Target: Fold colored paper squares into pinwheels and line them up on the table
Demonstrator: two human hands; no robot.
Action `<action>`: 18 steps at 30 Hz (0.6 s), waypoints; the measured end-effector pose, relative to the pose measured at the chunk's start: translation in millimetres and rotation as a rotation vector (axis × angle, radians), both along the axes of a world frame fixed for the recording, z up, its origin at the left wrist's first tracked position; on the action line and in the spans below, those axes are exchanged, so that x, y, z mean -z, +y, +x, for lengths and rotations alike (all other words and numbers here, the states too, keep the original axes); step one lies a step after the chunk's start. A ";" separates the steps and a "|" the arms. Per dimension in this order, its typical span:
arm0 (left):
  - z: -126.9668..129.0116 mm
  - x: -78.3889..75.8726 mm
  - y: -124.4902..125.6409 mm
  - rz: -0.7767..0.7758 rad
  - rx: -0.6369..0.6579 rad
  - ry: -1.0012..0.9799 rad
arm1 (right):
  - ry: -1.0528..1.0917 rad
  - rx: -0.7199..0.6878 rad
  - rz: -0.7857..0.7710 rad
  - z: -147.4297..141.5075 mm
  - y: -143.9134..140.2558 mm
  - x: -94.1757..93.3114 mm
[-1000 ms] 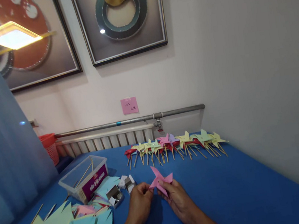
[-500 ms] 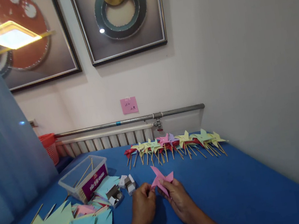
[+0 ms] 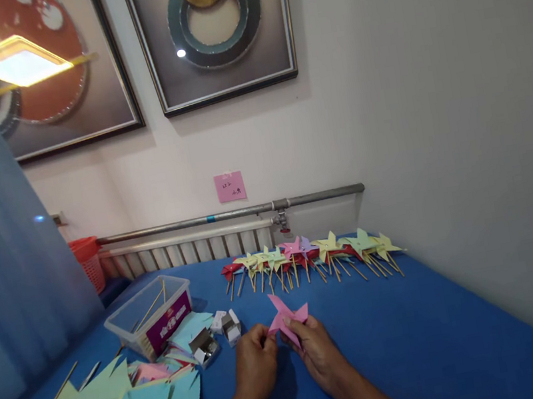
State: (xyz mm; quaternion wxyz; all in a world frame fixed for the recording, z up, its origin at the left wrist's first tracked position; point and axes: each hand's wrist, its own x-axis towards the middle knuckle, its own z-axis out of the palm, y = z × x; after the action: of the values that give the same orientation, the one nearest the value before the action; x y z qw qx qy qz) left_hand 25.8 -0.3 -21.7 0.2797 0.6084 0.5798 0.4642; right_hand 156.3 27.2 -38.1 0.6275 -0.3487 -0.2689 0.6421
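Both hands pinch the pink pinwheel [image 3: 288, 317] just above the desk [image 3: 421, 343]: left hand [image 3: 257, 363] at its 9 o'clock edge, right hand [image 3: 316, 353] at 5 o'clock. Judged step: folding blades to centre. Next calls for pinning; pin boxes [image 3: 217, 337] lie at 9 o'clock.

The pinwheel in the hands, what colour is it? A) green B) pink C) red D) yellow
B: the paper pinwheel pinched between the left hand and the right hand is pink; the green, yellow and red ones lie in the row of finished pinwheels farther back on the blue table.
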 end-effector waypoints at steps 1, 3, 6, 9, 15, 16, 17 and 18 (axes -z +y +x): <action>0.2 0.0 -0.1 0.008 0.000 -0.003 | 0.001 0.005 -0.002 -0.4 0.0 0.0; 0.6 -0.1 -0.5 0.020 0.002 -0.009 | -0.001 0.014 -0.009 -1.1 0.3 0.0; 1.9 -0.7 -1.4 0.017 0.006 -0.023 | -0.006 0.023 -0.014 -1.7 1.0 0.2; 3.6 -1.9 -2.5 0.013 0.008 -0.035 | -0.008 0.027 -0.008 -1.1 1.0 0.7; 4.5 -4.5 -4.4 -0.007 -0.006 -0.026 | -0.010 0.015 0.007 0.3 0.2 2.0; 4.5 -4.8 -4.5 -0.009 -0.003 -0.022 | -0.014 0.016 0.007 0.3 0.4 2.2; 4.5 -5.0 -4.6 -0.012 -0.001 -0.018 | -0.019 0.017 0.005 0.3 0.5 2.5; 4.7 -5.2 -4.7 -0.015 -0.003 -0.016 | -0.024 0.016 0.002 0.2 0.7 2.9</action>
State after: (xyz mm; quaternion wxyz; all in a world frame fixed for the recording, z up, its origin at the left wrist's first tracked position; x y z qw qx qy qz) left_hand 30.5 -5.0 -16.5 0.2880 0.6016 0.5821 0.4650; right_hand 156.4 27.9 -40.9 0.6298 -0.3578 -0.2742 0.6326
